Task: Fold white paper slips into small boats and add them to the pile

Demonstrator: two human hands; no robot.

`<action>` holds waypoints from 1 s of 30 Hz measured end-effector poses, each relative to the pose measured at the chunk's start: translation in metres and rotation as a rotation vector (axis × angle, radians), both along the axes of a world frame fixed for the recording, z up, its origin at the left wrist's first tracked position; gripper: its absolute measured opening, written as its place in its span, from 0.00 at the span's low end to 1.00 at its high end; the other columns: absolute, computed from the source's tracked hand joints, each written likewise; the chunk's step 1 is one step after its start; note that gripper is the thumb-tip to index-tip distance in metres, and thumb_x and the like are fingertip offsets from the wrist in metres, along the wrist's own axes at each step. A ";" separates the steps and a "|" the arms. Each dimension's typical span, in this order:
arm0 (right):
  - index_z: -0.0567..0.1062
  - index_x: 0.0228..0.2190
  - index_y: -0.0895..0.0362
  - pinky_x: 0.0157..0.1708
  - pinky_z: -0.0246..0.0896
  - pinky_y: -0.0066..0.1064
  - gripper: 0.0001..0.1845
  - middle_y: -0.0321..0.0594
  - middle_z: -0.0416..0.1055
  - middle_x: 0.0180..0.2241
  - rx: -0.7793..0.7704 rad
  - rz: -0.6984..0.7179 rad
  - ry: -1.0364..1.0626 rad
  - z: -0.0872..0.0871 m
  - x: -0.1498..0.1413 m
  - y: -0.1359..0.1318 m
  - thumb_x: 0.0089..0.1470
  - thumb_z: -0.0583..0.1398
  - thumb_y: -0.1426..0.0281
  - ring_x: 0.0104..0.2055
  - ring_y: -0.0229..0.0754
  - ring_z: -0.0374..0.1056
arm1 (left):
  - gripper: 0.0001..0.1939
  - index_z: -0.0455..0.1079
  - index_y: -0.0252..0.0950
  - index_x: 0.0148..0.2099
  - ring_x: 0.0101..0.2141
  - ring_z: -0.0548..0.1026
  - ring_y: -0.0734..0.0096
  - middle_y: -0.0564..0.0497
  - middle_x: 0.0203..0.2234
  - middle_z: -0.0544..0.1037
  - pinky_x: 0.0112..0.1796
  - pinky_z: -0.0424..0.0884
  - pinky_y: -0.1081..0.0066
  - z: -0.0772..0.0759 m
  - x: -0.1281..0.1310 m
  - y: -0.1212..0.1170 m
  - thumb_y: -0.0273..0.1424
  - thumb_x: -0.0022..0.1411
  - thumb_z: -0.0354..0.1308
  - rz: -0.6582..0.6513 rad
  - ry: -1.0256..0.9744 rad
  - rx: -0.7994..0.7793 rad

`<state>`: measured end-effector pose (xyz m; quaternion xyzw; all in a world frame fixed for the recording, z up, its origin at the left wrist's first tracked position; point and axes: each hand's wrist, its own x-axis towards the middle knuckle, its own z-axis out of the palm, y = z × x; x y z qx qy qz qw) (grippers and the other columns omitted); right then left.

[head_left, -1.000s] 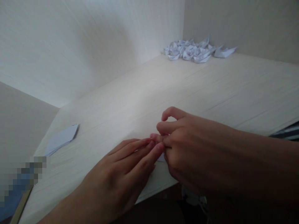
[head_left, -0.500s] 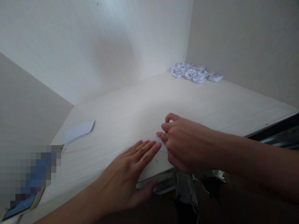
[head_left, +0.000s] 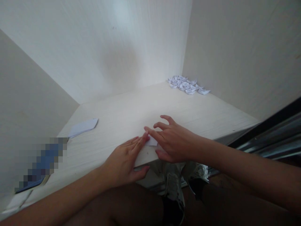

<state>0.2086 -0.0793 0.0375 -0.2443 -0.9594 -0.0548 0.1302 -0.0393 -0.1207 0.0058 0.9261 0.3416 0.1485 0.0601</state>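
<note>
A small piece of white folded paper (head_left: 152, 142) lies flat near the front edge of the pale tabletop (head_left: 122, 116), partly covered by my fingers. My left hand (head_left: 124, 160) rests over its left side, fingers stretched out flat and the thumb out past the table edge. My right hand (head_left: 170, 139) reaches in from the right with its index finger on the paper's upper edge, close to the left fingertips. The other right fingers are spread and lifted, and the thumb is apart. Neither hand grips the paper.
A heap of small folded white paper shapes (head_left: 185, 84) sits in the far right corner. At the left lies a stack of white paper sheets (head_left: 83, 127), with a phone-like device (head_left: 33, 185), its screen blurred, below it. Walls enclose three sides. Shoes (head_left: 172, 182) show under the table.
My right hand has slid left along the paper, its fingers uncurling and spreading. My left hand stays flat on the paper. The camera view has shifted somewhat.
</note>
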 end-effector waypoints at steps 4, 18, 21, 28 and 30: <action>0.67 0.62 0.64 0.66 0.42 0.58 0.34 0.57 0.73 0.59 -0.007 -0.024 0.004 -0.007 0.004 -0.003 0.62 0.58 0.57 0.57 0.60 0.69 | 0.51 0.35 0.34 0.76 0.64 0.68 0.48 0.29 0.66 0.65 0.58 0.72 0.48 0.002 0.003 -0.002 0.37 0.61 0.62 -0.004 0.034 0.068; 0.80 0.44 0.62 0.37 0.67 0.33 0.17 0.43 0.81 0.33 -0.580 -0.564 0.467 -0.015 0.017 0.009 0.55 0.66 0.66 0.33 0.43 0.74 | 0.27 0.74 0.16 0.54 0.42 0.80 0.46 0.27 0.47 0.81 0.43 0.77 0.53 0.017 0.085 -0.025 0.37 0.64 0.59 0.112 0.278 0.253; 0.81 0.43 0.62 0.37 0.66 0.35 0.18 0.45 0.80 0.34 -0.546 -0.554 0.375 -0.011 0.017 0.014 0.53 0.68 0.65 0.33 0.44 0.73 | 0.20 0.76 0.20 0.51 0.42 0.79 0.50 0.33 0.42 0.83 0.44 0.77 0.56 0.020 0.082 -0.016 0.33 0.66 0.57 0.105 0.145 0.134; 0.81 0.44 0.61 0.38 0.65 0.35 0.17 0.45 0.81 0.37 -0.634 -0.437 0.307 -0.010 0.013 0.018 0.52 0.69 0.69 0.36 0.44 0.74 | 0.08 0.79 0.34 0.43 0.36 0.80 0.62 0.44 0.38 0.83 0.40 0.76 0.61 0.025 0.057 0.027 0.31 0.63 0.62 0.317 -0.143 -0.223; 0.81 0.42 0.61 0.37 0.65 0.35 0.15 0.44 0.81 0.36 -0.671 -0.442 0.332 -0.009 0.012 0.017 0.52 0.69 0.71 0.36 0.44 0.74 | 0.13 0.78 0.33 0.45 0.34 0.80 0.63 0.45 0.36 0.83 0.37 0.76 0.62 0.029 0.057 0.040 0.33 0.59 0.66 0.403 -0.165 -0.369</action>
